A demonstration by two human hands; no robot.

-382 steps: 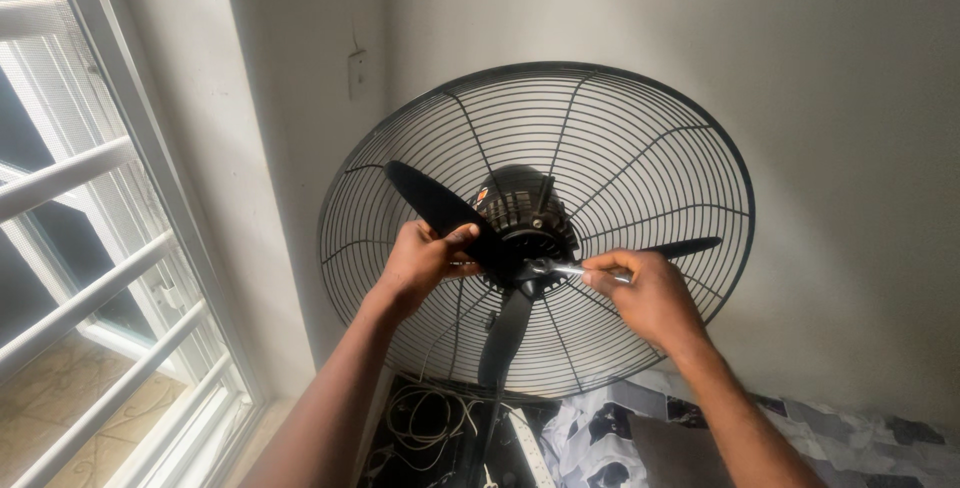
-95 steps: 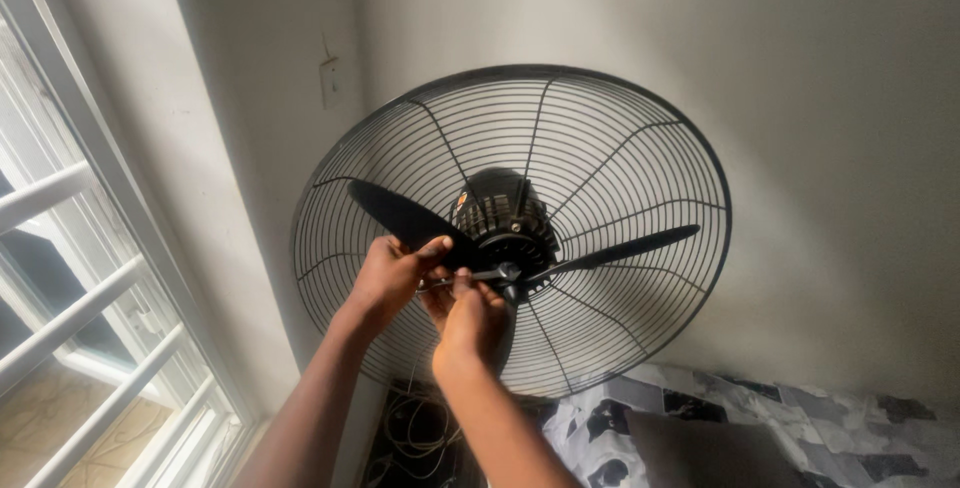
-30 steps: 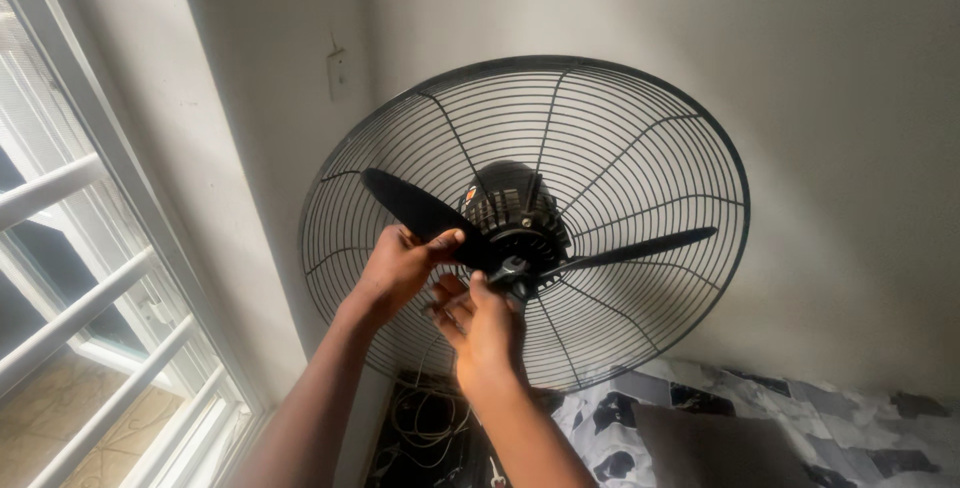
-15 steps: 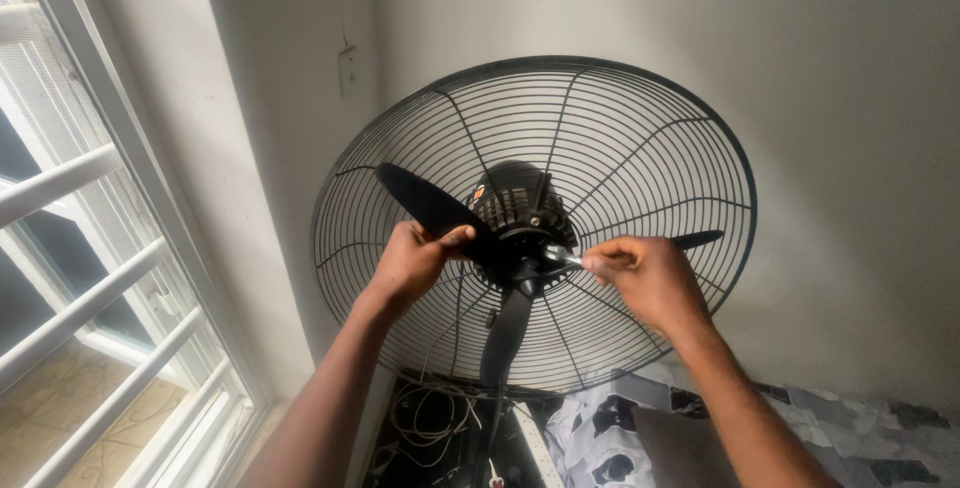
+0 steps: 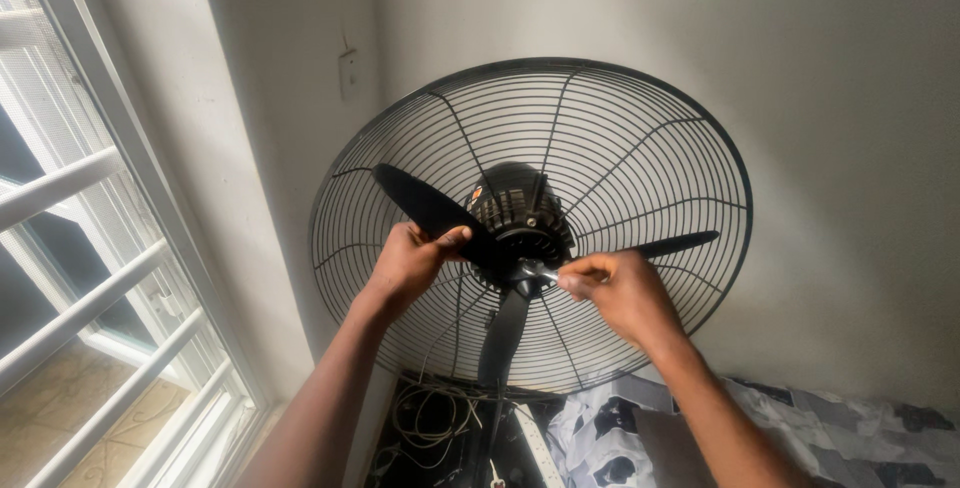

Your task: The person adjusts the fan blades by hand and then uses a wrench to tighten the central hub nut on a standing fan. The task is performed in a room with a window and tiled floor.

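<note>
Left hand fingers curled around black fan blade, right hand pinching small silver tool at hub, orange label on motor, white wall switch above.

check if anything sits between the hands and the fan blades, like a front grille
Nothing visible does. No front grille covers the blades; only the rear guard shows behind them. The left hand grips a blade, and the right hand pinches a small metal part at the hub.

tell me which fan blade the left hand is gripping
The upper-left blade. The left hand grips it near the hub; the right blade and the bottom blade are untouched.
</note>
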